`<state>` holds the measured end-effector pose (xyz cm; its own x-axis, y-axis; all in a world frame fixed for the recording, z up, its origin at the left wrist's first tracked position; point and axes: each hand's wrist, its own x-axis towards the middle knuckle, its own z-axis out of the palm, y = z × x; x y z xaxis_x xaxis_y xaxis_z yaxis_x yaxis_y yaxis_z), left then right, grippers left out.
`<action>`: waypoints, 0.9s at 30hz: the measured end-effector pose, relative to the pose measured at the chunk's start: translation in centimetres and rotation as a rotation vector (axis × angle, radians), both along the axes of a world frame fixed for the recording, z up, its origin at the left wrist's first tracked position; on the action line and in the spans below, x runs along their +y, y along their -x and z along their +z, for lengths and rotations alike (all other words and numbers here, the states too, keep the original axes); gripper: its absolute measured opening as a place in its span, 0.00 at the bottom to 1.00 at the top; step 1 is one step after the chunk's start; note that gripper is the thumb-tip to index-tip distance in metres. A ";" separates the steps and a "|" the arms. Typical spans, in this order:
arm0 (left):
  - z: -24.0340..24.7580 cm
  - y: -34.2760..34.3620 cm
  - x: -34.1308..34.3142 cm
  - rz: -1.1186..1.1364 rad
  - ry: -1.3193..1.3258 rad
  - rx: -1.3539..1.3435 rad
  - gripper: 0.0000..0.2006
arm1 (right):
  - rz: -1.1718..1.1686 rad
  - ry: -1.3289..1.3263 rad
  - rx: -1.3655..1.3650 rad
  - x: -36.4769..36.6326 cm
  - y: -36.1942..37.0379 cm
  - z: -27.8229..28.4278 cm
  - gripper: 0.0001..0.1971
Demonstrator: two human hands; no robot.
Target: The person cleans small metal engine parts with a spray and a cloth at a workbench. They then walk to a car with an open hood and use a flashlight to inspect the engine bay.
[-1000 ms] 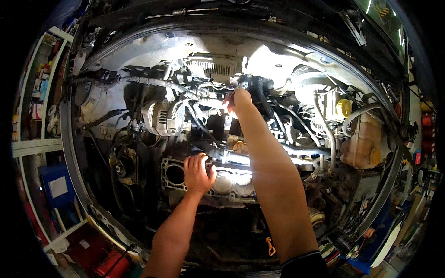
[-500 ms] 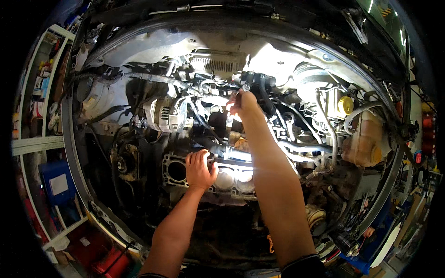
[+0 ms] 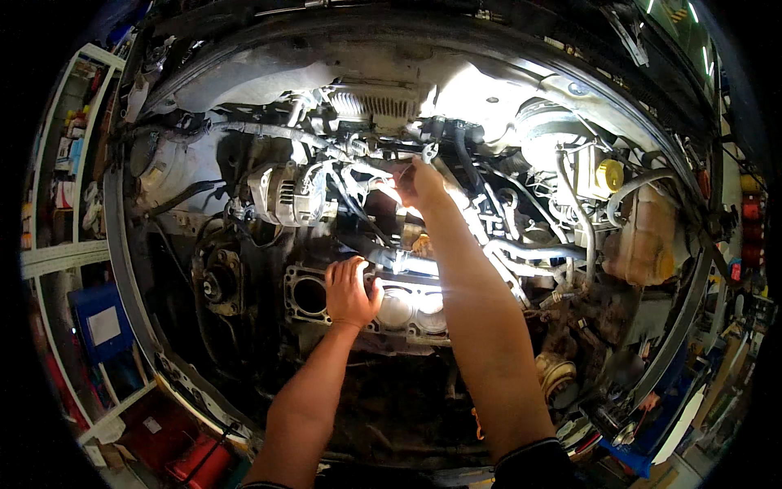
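Note:
My left hand (image 3: 352, 293) rests on the top face of the engine block (image 3: 295, 281), fingers lying over its far edge with nothing held. One dark open cylinder bore (image 3: 310, 297) shows beside it, and pale piston tops (image 3: 397, 310) are visible to its right. Farther back, my right hand (image 3: 417, 186) is closed around a shiny wrench (image 3: 429, 152), whose open-ended head sticks out past the fingers among hoses and wiring. The rest of that tool is hidden by the hand. A thick hose (image 3: 419, 265) crosses just behind the block.
An alternator (image 3: 287, 196) sits left of the right hand. To the right are a reservoir with a yellow cap (image 3: 608, 176) and a brownish plastic tank (image 3: 643, 244). Hoses and cables (image 3: 538, 253) crowd the bay. Shelving (image 3: 65, 257) stands at the left.
My right hand has shifted slightly left and down, with the wrench head turned a little. The left hand stays on the block.

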<state>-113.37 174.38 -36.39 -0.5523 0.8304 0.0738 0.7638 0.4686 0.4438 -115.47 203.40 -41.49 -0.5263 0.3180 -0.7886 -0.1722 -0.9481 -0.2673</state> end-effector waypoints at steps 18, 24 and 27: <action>0.2 -0.6 -0.4 -0.018 -0.099 0.068 0.20 | 0.813 -1.393 -0.463 -2.8 -14.0 29.7 0.29; 0.4 -0.8 -0.7 0.023 -0.048 0.052 0.20 | 0.692 -1.878 -0.927 6.0 -23.2 38.6 0.24; 0.1 -0.8 -0.6 -0.001 -0.130 0.090 0.20 | 0.620 -2.208 -1.125 13.4 -26.6 38.8 0.22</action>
<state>-112.57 173.82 -36.34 -0.5374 0.8112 0.2304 0.8040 0.4104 0.4302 -88.84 216.82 -2.65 -0.6576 0.6770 0.3306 0.6589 0.7295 -0.1833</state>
